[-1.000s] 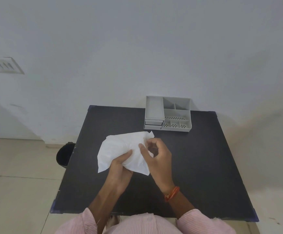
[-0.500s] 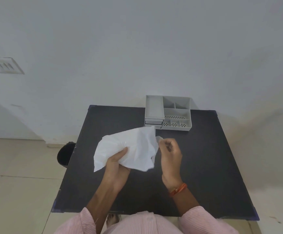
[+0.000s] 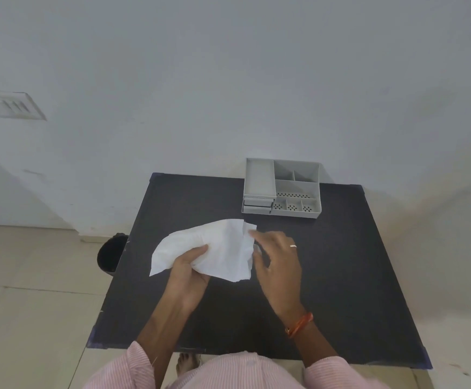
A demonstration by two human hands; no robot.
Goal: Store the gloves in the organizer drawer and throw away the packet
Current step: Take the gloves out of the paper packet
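A crumpled white paper packet (image 3: 220,245) is held above the middle of the black table (image 3: 346,282). My left hand (image 3: 188,272) grips its lower left part from below. My right hand (image 3: 277,265) is at the packet's torn right edge, fingertips on the upper corner, thumb hidden behind the paper. A bit of white shows under that palm; I cannot tell whether it is packet or glove. No glove is plainly visible. The grey organizer (image 3: 297,188) stands at the table's far edge, with two shut drawers (image 3: 256,206) at its left front.
A black bin (image 3: 110,254) stands on the tiled floor by the table's left edge. A white wall rises right behind the table, with a switch plate (image 3: 13,105) at the far left.
The right hand, which had drawn away to the right of the packet, has come back to its right edge. The left hand has swung the packet a little flatter.
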